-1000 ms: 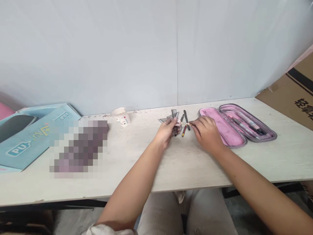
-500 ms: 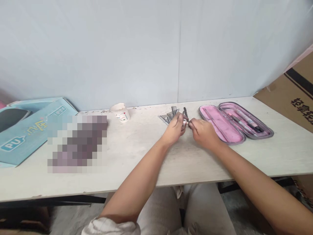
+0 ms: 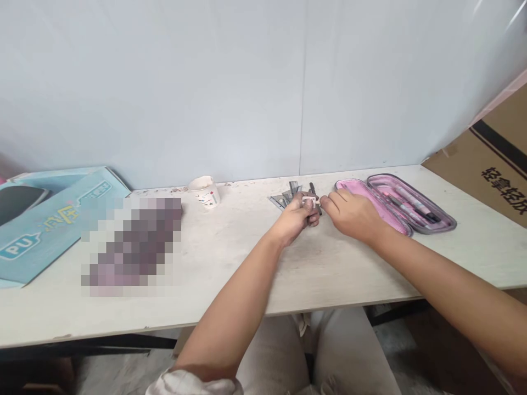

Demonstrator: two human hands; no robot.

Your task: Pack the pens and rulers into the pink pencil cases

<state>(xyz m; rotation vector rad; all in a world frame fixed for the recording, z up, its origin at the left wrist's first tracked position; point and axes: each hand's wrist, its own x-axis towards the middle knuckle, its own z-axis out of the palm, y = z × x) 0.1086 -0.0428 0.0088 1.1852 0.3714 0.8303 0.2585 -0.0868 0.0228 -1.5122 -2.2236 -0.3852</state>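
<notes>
My left hand (image 3: 297, 220) is curled around a small white object (image 3: 308, 202), with its fingers closed on it. My right hand (image 3: 353, 215) pinches the same object's right end with thumb and forefinger. Both hands hover over the middle of a pale wooden table (image 3: 255, 274). Just behind them lie grey transparent set squares (image 3: 284, 196) and a dark pen (image 3: 313, 190). An open pink pencil case (image 3: 397, 203) with pens in its far half lies to the right, partly behind my right hand.
A small paper cup (image 3: 205, 191) lies on its side near the wall. A blue box (image 3: 45, 219) sits at the table's left end beside a blurred patch. A cardboard box (image 3: 489, 164) leans at the far right. A pale wall runs behind the table.
The hands came closer together and lifted slightly toward the wall. A thin pencil-like stick seen between them a second ago no longer shows; a small white piece is now held.
</notes>
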